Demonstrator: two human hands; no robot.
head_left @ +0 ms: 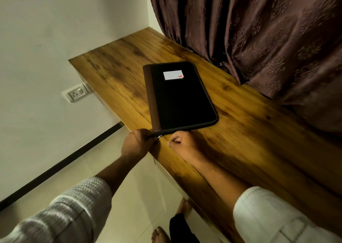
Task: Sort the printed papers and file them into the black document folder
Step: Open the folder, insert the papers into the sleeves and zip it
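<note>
A black document folder (182,102) lies flat and closed on a wooden tabletop (249,131), with its near short edge just inside the tabletop's front edge. It has a brown strip down its left side, and a zip runs round its rim. One white label (173,75) is stuck near the far end of the cover. The label is ruled with faint lines and has a small red mark in one corner; no words on it can be read.

Two hands meet the folder's near edge. The left hand (137,143) is at the near left corner, fingers curled, its grip narrow and closed on that corner beside the metal zip pull (159,136). The right hand (182,143) rests on the tabletop just beside the same edge, fingers curled in. Whether its grip holds anything cannot be told. Both forearms come from pale sleeves pushed up toward the elbow.

Bare wood lies on both sides of the folder and beyond it. One dark patterned curtain (259,30) hangs along the tabletop's right side, its folds resting on the wood, near the folder's far right corner. A pale wall (46,39) closes the left end, with one white wall socket (76,93) just below the tabletop's level. Below the front edge is pale tiled floor (138,187), where two bare feet (160,233) stand.
</note>
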